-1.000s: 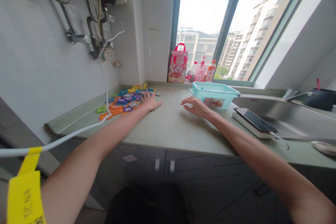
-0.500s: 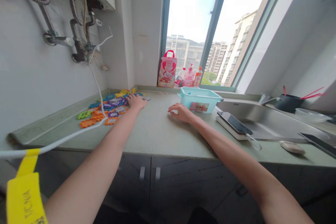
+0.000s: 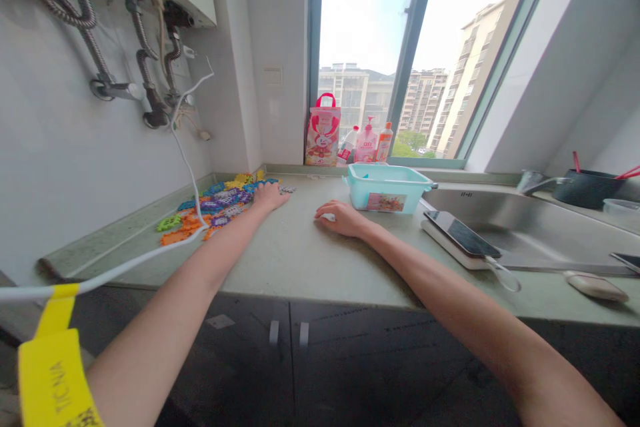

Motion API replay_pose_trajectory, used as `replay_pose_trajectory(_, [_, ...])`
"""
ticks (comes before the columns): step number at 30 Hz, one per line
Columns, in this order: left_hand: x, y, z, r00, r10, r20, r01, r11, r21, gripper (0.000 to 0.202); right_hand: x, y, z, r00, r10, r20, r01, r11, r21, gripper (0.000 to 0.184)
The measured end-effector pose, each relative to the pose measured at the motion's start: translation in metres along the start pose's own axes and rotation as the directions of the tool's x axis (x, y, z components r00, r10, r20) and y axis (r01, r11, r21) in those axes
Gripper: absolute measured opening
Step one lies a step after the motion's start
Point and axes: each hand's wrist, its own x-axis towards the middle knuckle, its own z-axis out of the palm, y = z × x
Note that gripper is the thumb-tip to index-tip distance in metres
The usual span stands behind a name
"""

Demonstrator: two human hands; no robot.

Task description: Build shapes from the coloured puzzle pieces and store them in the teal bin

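My left hand (image 3: 270, 196) reaches to the right end of a pile of colourful interlocking plastic pieces (image 3: 220, 203), its fingers apart and lying over the edge pieces. Fingertip contact there is partly hidden. The pieces are flat with notched edges, in orange, purple, blue, yellow and green. Some black-and-white pieces (image 3: 287, 189) lie just beyond that hand. My right hand (image 3: 343, 219) hovers low over or rests on the counter, fingers loosely curled with a gap to the thumb and nothing visible in it. Just behind it stands a light-blue plastic basin (image 3: 357, 199) with a picture label.
A white cable (image 3: 150, 252) with a yellow tag (image 3: 57, 380) crosses the left side over the pieces. To the right, a phone (image 3: 463, 235) lies on a white block beside the steel sink (image 3: 535, 240). A pink bag (image 3: 324, 137) and bottles (image 3: 367, 145) stand by the window.
The view has turned slightly left, so most things sit a little further right. My right hand has shifted slightly left, away from the basin. My left hand stays at the pile.
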Motion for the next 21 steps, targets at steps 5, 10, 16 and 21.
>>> replay_pose_trajectory(5, [-0.013,0.007,-0.006,0.98,0.198,0.001,-0.197,0.977,-0.082,0.066,-0.006,-0.002,-0.007,0.995,0.096,-0.026,-0.095,0.995,0.043,0.023])
replay_pose_trajectory(10, [-0.055,0.005,-0.017,0.815,0.573,-0.086,-0.578,0.793,-0.194,0.075,-0.015,-0.005,-0.02,0.988,0.154,0.023,-0.156,0.984,0.091,0.023])
replay_pose_trajectory(16, [-0.064,-0.029,-0.063,0.793,0.603,-0.086,-0.6,0.798,0.054,0.05,-0.015,-0.01,-0.03,0.986,0.159,0.059,-0.165,0.978,0.128,0.025])
replay_pose_trajectory(21, [-0.033,-0.1,-0.098,0.999,0.044,-0.009,-0.04,0.95,0.311,0.053,-0.015,-0.017,-0.032,0.975,0.175,0.133,-0.191,0.974,0.118,0.024])
